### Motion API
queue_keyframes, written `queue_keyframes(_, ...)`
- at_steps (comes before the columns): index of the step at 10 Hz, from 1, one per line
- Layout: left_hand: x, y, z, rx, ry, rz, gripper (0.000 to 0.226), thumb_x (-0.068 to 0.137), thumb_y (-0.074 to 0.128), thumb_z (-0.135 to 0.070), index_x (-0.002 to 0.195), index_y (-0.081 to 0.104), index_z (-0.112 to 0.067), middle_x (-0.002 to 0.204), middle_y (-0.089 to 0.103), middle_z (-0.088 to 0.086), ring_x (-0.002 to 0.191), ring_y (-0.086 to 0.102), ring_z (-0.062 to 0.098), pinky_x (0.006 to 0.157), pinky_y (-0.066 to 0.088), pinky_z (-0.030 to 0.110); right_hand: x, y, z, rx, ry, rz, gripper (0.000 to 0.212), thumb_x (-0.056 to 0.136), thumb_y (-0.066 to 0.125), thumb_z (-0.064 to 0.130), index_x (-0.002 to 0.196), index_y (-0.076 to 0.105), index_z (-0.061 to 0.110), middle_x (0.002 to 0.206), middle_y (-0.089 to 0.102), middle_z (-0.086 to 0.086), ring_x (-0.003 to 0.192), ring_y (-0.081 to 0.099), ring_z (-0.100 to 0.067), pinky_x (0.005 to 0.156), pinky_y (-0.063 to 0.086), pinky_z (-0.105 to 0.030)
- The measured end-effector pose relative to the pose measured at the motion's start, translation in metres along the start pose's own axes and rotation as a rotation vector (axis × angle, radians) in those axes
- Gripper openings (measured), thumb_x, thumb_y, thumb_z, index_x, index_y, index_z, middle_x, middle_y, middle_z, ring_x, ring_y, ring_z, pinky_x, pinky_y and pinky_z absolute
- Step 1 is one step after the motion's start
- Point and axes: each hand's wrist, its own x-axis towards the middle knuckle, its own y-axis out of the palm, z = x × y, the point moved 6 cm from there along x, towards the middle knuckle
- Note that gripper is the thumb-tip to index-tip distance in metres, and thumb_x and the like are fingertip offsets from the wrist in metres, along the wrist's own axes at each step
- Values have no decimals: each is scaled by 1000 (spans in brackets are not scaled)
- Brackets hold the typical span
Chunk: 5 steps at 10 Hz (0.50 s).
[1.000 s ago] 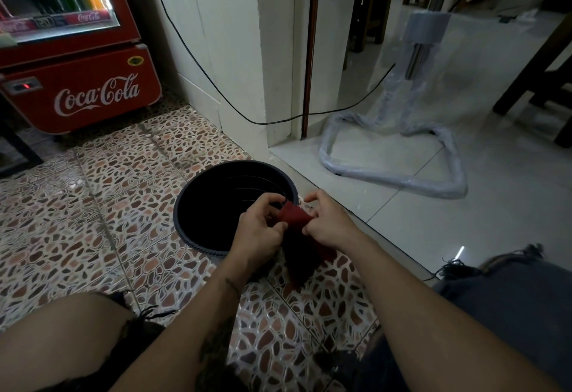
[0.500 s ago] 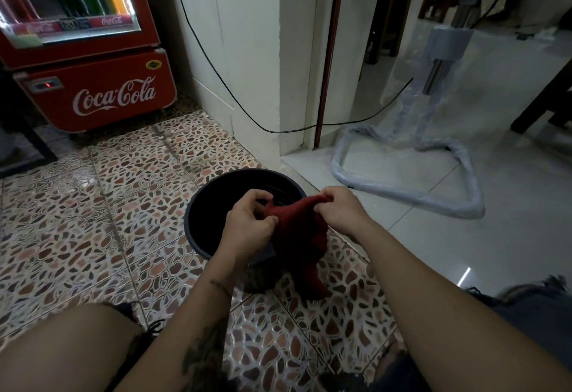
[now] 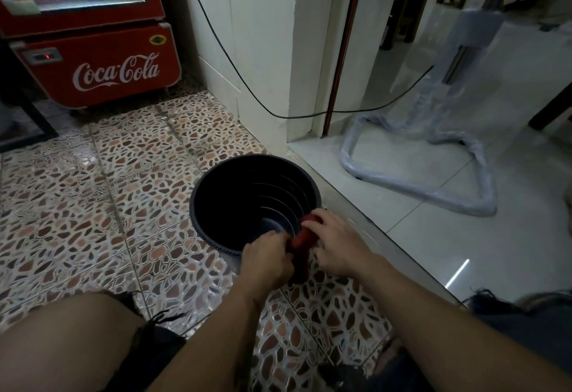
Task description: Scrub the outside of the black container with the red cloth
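black container (image 3: 247, 193) sits upright on the patterned tile floor (image 3: 102, 205) in front of you, its open mouth facing up and ridged rings showing down its inner wall. it stands close to the edge where the patterned tiles meet the pale glossy floor (image 3: 464, 236). your two hands meet at its near right rim, with the red cloth (image 3: 305, 241) bunched between them; part of the cloth hangs down against the outside of the container. your left hand (image 3: 266, 260) is closed around the cloth's near end, and your right hand (image 3: 337, 244) grips the other end with fingers curled over the top, just at the rim. your bare knee fills the lower left corner. a red coca-cola cooler (image 3: 93, 51) stands well behind on the left, and a plastic-wrapped fan stand (image 3: 427, 156) rests on the pale floor to the right, a black cable (image 3: 247, 82) running along the wall toward it
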Motion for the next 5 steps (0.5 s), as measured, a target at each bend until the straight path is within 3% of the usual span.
queue_keyframes(2,25,-16,5,-19,-29,-208,22,85,56,-27,102,67,-21,102,67,3,91,65,27,76,53,39,34,2,-6,28,12,-76,58,97,55,29,152,40,19,163,23,0,147,25,-24,117,33,-47)
queue_keyframes(3,50,-25,9,-45,-31,-151,24,83,59,-32,104,68,-24,100,69,0,90,67,25,76,54,37,78,-6,-5,46,-1,23,61,97,56,30,154,37,19,165,19,0,148,25,-25,118,30,-42)
queue_keyframes(4,81,-43,19,-112,19,16,30,83,63,-41,109,71,-29,104,73,-5,93,68,17,85,56,34,108,-18,-10,13,-33,146,65,93,61,32,153,40,24,164,23,1,146,31,-26,116,34,-42)
queue_keyframes(5,144,-92,29,-1,74,114,34,85,65,-47,110,73,-27,108,75,-1,99,68,20,90,54,32,152,-57,-20,-131,-68,264,70,81,68,45,148,46,38,155,44,3,139,43,-27,111,40,-46)
